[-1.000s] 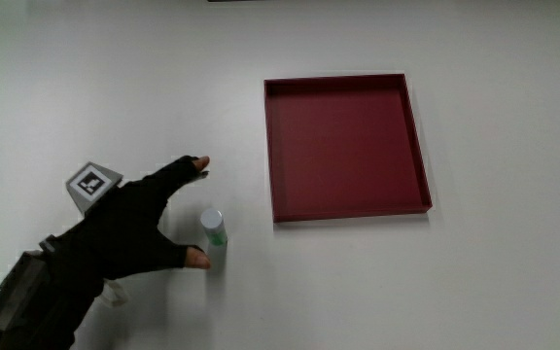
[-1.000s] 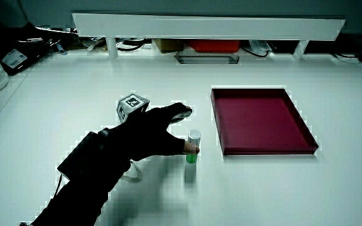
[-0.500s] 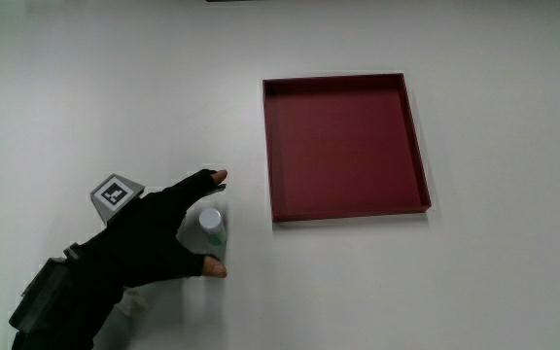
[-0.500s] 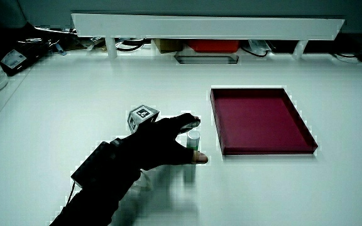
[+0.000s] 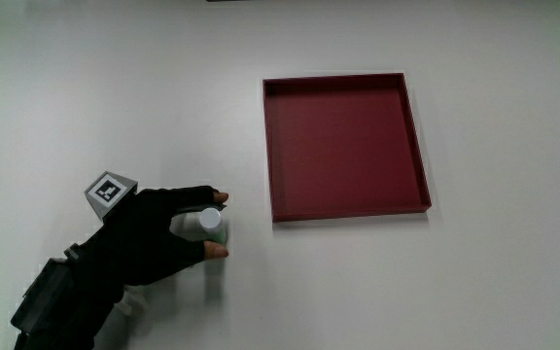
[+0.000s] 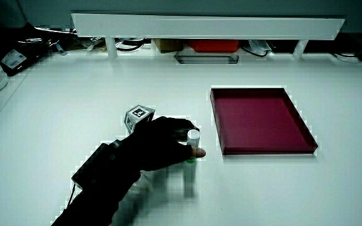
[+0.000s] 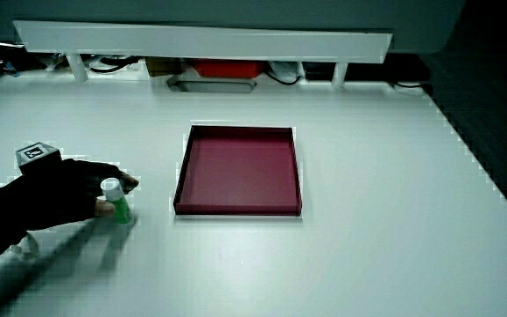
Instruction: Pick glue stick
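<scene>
The glue stick [image 5: 208, 225] is a small green tube with a white cap, standing upright on the white table beside the red tray. The gloved hand [image 5: 154, 238] wraps around it, thumb and fingers closed on its sides. Both side views show the same grasp, with the glue stick [image 6: 193, 141] [image 7: 115, 202] poking out between the fingertips and its base on the table. The patterned cube [image 5: 109, 190] sits on the back of the hand.
A shallow square red tray [image 5: 416, 146] lies on the table [image 5: 115, 87] beside the glue stick, slightly farther from the person. A low white partition [image 6: 206, 26] with cables and small items runs along the table's edge.
The spread fingers have closed around the glue stick, which stays upright in the same spot.
</scene>
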Available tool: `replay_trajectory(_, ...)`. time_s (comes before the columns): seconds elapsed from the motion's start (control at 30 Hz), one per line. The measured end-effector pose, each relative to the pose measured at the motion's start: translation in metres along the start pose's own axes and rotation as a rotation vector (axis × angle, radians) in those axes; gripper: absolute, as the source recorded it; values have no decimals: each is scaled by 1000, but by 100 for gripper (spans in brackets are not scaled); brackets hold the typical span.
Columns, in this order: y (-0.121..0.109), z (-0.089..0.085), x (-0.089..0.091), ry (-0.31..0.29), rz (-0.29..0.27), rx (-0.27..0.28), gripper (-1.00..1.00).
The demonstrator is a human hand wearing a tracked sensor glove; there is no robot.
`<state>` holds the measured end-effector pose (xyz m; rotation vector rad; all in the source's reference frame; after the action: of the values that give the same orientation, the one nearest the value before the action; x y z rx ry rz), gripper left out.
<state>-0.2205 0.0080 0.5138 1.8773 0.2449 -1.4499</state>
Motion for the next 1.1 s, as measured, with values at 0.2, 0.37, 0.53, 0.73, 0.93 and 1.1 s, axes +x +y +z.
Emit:
replay_trajectory(0.2, -1, -1, -4, -15, -12, 16, 64)
replay_trajectory(0.37, -1, -2, -6, -20, -12, 31, 84)
replay_trajectory(0.53, -2, -1, -6, -24, -7, 33, 100)
replay_trajectory(0.73, -4, -3, -7, -37, -6, 35, 100)
replay_trajectory(0.93, 0, -2, 7, -26, -62, 30, 100)
replay_trajectory(1.1, 16, -8, 31, 33, -12, 24, 100)
